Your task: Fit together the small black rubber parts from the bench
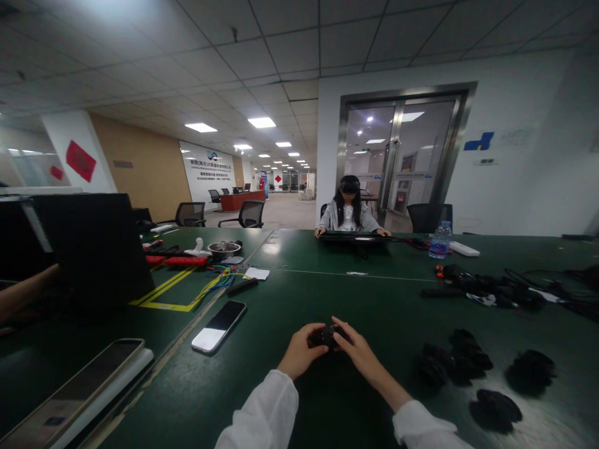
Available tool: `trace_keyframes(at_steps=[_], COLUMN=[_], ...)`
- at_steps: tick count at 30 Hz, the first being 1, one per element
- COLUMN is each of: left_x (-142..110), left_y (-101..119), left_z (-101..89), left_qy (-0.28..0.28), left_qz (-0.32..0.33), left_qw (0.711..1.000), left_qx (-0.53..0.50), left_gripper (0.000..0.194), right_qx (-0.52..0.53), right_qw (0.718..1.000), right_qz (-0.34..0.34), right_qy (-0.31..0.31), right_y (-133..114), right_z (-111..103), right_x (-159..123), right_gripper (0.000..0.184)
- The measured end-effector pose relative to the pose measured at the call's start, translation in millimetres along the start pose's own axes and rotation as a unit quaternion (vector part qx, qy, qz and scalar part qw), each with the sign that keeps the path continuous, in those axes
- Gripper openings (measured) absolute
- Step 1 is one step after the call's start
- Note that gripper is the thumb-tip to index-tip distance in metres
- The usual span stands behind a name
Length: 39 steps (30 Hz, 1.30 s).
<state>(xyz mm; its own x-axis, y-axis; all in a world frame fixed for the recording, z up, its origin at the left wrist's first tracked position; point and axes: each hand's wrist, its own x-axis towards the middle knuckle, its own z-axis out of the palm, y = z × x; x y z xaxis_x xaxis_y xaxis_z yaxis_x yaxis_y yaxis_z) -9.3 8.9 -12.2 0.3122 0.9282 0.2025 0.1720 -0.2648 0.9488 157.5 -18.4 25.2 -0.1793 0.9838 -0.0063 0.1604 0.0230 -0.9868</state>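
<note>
A small black device point(326, 337), its kind hard to make out, sits between my two hands just above the green table point(276, 386). My left hand point(302, 352) curls around its left end, thumb along the near side. On the other end, my right hand point(358, 352) closes with its thumb on top and index finger reaching over the far edge. Fingers cover part of the device. To the right of my right hand lie several dark objects, one of them a rounded black piece point(496, 410).
Left of my hands lies a phone point(219, 327); another phone point(88, 386) rests nearer. A black monitor point(93, 243) stands at left, beside coloured wires point(219, 280) and a metal bowl point(224, 249). Opposite, a person point(349, 215) holds a flat black panel point(354, 239). A water bottle point(440, 241) stands at right.
</note>
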Motion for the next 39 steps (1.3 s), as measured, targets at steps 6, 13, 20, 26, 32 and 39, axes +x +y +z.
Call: trace_keyframes(at_steps=[6, 13, 20, 26, 32, 39], left_x=[0, 1, -1, 0, -1, -3], left_y=[2, 0, 6, 5, 6, 13], left_z=[-1.4, -1.1, -1.6, -1.8, -2.3, -1.1], left_qy=[0.008, 0.02, 0.016, 0.015, 0.02, 0.018], left_qz=[0.003, -0.002, -0.017, -0.025, -0.024, -0.021], left_qw=[1.0, 1.0, 1.0, 1.0, 0.999, 0.999], left_qx=[-0.014, -0.013, -0.004, 0.01, 0.006, 0.019], left_gripper=[0.043, 0.042, 0.039, 0.036, 0.036, 0.035], right_qx=[-0.006, 0.041, 0.053, 0.055, 0.059, 0.08], right_qw=[1.0, 0.999, 0.998, 0.998, 0.997, 0.995], right_qz=[0.003, -0.01, -0.018, -0.029, -0.038, -0.041], right_qy=[0.012, 0.006, -0.007, -0.023, -0.031, -0.029], right_y=[0, 5, 2, 11, 15, 10], right_z=[-1, -3, -3, -5, -7, -4], right_x=[-1, 4, 2, 6, 7, 5], right_gripper=[0.051, 0.048, 0.041, 0.038, 0.038, 0.038])
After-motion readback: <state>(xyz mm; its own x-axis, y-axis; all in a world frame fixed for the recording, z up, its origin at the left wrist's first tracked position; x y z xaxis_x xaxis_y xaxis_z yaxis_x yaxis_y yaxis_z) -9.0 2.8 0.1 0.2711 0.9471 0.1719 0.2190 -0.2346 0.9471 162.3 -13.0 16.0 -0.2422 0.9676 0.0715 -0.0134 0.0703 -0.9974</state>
